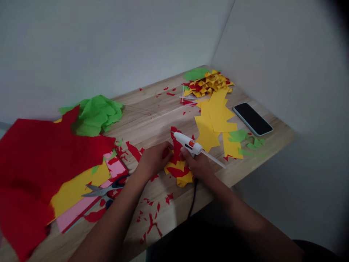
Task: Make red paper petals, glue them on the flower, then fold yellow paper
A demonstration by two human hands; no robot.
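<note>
My right hand [198,164] is closed around a white glue gun [188,142], whose nozzle points to the upper left. A clear glue stick [215,159] juts out of its back end. Under the gun lies a red and yellow paper piece [177,170]. My left hand [158,160] is at the left edge of that piece, thumb and fingers pinched together. What the left fingertips hold, if anything, is too small to make out. A black cord [194,198] hangs from below my right hand over the table's front edge.
Red paper [35,156], crumpled green paper [98,113], yellow paper [79,185] and scissors [102,190] lie left. Cut yellow paper [220,114], a folded yellow cluster [211,83] and a phone [253,119] lie right. Red scraps [154,225] litter the wooden table [136,125]. Walls border the back and right.
</note>
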